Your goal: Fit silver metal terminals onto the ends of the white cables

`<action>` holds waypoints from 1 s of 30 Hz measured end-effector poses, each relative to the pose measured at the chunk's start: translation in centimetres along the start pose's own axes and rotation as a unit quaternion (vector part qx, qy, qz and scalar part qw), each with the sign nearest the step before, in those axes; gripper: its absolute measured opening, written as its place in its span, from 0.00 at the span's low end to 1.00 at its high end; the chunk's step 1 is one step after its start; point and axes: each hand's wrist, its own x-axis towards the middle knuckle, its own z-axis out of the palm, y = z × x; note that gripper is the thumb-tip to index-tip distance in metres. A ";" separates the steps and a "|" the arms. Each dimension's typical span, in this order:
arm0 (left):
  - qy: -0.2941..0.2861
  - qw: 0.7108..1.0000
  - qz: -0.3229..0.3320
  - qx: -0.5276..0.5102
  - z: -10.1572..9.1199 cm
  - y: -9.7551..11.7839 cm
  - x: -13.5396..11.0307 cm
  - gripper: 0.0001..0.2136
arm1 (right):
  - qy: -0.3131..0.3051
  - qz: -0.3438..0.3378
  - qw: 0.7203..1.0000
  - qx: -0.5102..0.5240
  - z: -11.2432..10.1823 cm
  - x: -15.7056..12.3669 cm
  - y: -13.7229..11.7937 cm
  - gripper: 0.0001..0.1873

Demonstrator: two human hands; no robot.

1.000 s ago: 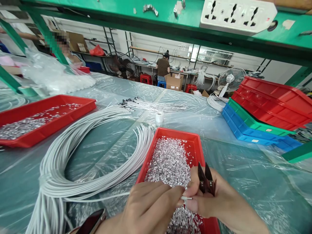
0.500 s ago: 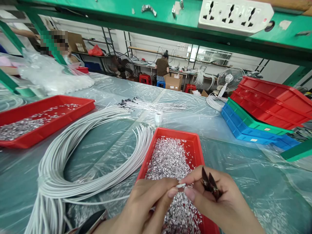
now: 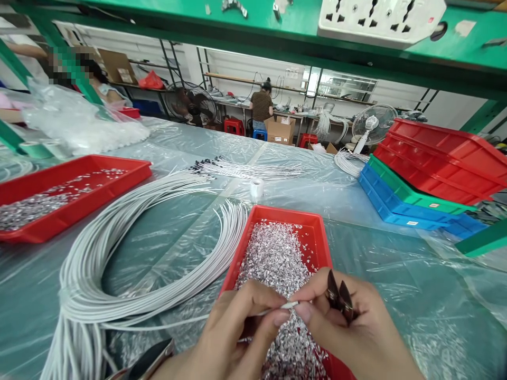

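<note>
My left hand (image 3: 243,327) pinches a white cable (image 3: 290,305) close to its end, thumb against forefinger. From that hand the cable trails left toward a large coil of similar white cables (image 3: 75,269). At the cable's tip, the thumb and forefinger of my right hand (image 3: 356,327) are closed together; whether a small piece is between them I cannot make out. Dark, pointed snips (image 3: 339,295) are tucked in my right palm, blades upward. Both hands are over a red tray (image 3: 325,240) holding a heap of small shiny metal pieces (image 3: 273,258).
Another red tray (image 3: 119,174) with metal pieces lies at left. A white roll (image 3: 256,188) and a bundle of dark-ended cables (image 3: 253,170) lie beyond. Stacked trays (image 3: 439,163) stand right. A green beam (image 3: 178,26) with a power strip (image 3: 380,21) crosses above. People are behind.
My left fingers have shifted slightly back, and more of the white cable end shows between the two hands. My right hand stays nearly in place. The view has moved slightly.
</note>
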 end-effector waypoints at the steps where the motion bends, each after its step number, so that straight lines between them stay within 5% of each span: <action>1: 0.001 1.000 -0.001 -0.013 0.0 0.0 0.0 0.04 | 0.002 0.001 1.000 -0.002 0.1 0.0 -0.1 0.04; 7: -0.033 0.982 -0.056 -0.176 0.1 0.5 0.8 0.09 | 0.012 0.003 1.000 0.010 0.3 0.0 0.1 0.03; 13: -0.092 0.900 -0.209 -0.372 0.2 1.5 1.3 0.14 | -0.002 0.022 0.999 0.027 0.2 0.2 0.3 0.03; 20: -0.092 0.859 -0.289 -0.413 -0.3 1.9 1.5 0.16 | -0.010 0.027 0.999 0.038 0.2 0.0 0.1 0.04; 30: -0.118 0.853 -0.296 -0.414 -0.5 1.8 2.0 0.18 | -0.003 0.006 1.000 0.012 0.2 0.2 0.2 0.04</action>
